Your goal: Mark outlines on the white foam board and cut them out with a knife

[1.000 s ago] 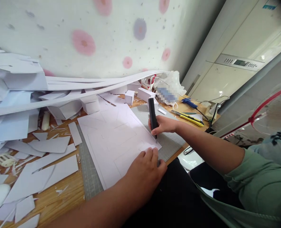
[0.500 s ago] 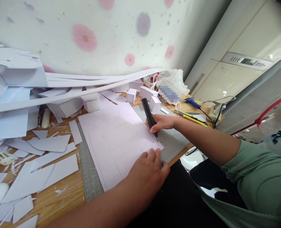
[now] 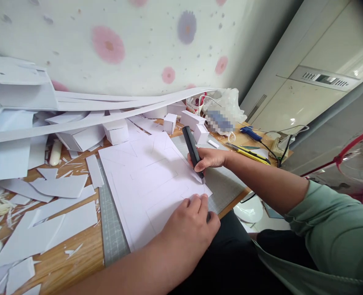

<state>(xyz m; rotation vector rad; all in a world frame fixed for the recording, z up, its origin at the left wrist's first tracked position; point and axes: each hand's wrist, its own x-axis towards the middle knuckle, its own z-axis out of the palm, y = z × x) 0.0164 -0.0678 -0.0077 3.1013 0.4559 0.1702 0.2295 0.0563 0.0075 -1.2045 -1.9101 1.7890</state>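
Observation:
A white sheet point(image 3: 156, 176) with thin pencil outlines lies on the grey cutting mat point(image 3: 115, 221). My right hand point(image 3: 207, 159) is closed around a black pen-like cutter point(image 3: 192, 147), whose tip touches the sheet near its right corner. Just below that tip, my left hand point(image 3: 190, 229) presses on the sheet's near edge, fingers spread over it. Something dark shows between its thumb and index finger; I cannot make out what it is.
White offcuts point(image 3: 61, 221) cover the table's left side. Long white strips point(image 3: 107, 116) and small white boxes point(image 3: 170, 123) lie along the wall. At the right are a yellow knife point(image 3: 251, 155), a blue glue gun point(image 3: 250, 133) and a plastic bag point(image 3: 230, 102).
The camera view has shifted slightly. Near the cutter's tip, the sheet's right edge now looks slightly lifted or parted. Both hands keep nearly the same places.

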